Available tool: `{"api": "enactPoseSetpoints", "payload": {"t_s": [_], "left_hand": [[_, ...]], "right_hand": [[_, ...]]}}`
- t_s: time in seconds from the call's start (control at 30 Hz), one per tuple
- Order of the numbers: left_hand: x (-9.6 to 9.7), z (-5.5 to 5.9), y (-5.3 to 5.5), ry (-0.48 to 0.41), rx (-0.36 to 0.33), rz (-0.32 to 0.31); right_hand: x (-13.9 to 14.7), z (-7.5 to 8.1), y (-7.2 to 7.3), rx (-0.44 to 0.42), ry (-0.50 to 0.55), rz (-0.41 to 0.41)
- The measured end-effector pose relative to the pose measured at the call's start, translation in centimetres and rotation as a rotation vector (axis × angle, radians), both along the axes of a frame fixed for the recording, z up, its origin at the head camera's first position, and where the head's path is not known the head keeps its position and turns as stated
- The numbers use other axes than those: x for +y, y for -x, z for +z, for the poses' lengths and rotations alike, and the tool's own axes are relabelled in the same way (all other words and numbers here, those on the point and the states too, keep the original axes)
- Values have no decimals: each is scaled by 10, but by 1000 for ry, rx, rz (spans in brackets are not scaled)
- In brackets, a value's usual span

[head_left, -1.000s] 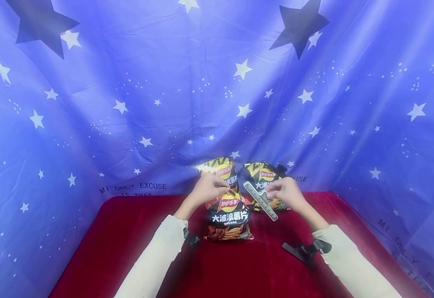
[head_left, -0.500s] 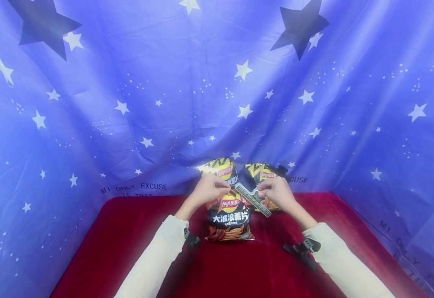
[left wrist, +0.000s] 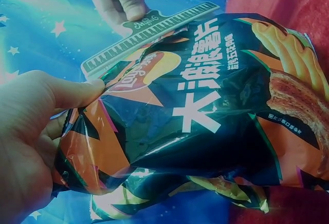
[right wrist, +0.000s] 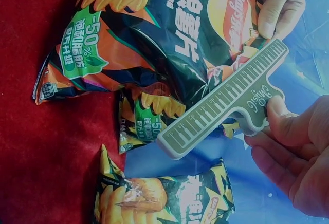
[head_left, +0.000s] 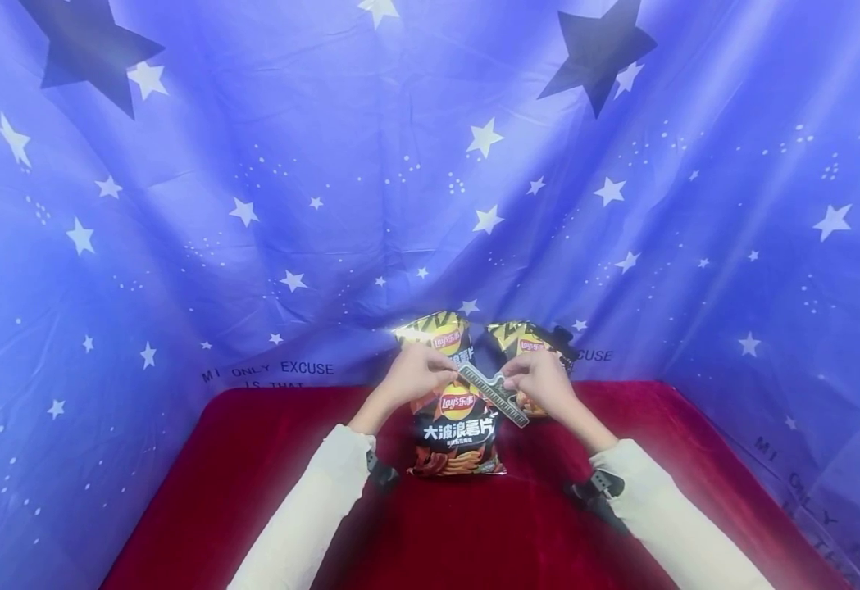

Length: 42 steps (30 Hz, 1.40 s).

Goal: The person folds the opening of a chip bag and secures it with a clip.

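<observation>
A black-and-orange potato chip bag stands in front on the red cloth. My left hand pinches it at its upper left corner, thumb on the front face in the left wrist view. My right hand pinches the handle of a long clip printed with piano keys and the word Music. In the head view the clip slants across the bag's upper right, one end close to my left fingertips. Along the bag's top edge it lies in the left wrist view; whether it grips the edge, I cannot tell.
Two yellow-and-black chip bags stand behind: one at the left, partly hidden by my left hand, another at the right. A dark object sits at the right bag's upper corner. A blue star-printed curtain surrounds the red table.
My right hand has moved left with the clip, bringing it from beside the front bag to across its upper right. My left hand has stayed at the bag's corner.
</observation>
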<state>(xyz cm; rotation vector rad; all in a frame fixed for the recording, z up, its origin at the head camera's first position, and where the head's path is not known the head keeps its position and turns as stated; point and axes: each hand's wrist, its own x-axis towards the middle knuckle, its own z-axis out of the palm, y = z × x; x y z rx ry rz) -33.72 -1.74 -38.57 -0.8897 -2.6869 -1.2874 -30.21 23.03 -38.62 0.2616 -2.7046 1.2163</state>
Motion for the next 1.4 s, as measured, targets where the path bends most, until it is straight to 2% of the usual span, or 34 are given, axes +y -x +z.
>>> {"api": "enactPoseSetpoints", "payload": {"t_s": [0.17, 0.43, 0.6, 0.73, 0.9, 1.07, 1.3, 1.4], "left_hand": [[0, -1, 1, -13, -4, -7], [0, 0, 0, -17, 5, -6], [0, -2, 1, -53, -1, 4], [0, -3, 1, -77, -11, 13], [-1, -1, -1, -50, 26, 0], [-3, 2, -4, -17, 71, 36], [-10, 3, -8, -102, 18, 44], [-11, 4, -8, -117, 5, 39]], "right_hand": [[-1, -1, 0, -21, 26, -11], [-1, -1, 1, 32, -68, 4], [-2, -1, 1, -9, -29, -5], [-3, -3, 1, -13, -51, -10], [-3, -4, 0, 6, -78, -8], [-4, -3, 0, 10, -77, -1], [-4, -3, -2, -30, -33, -1], [-4, -2, -2, -18, -41, 7]]}}
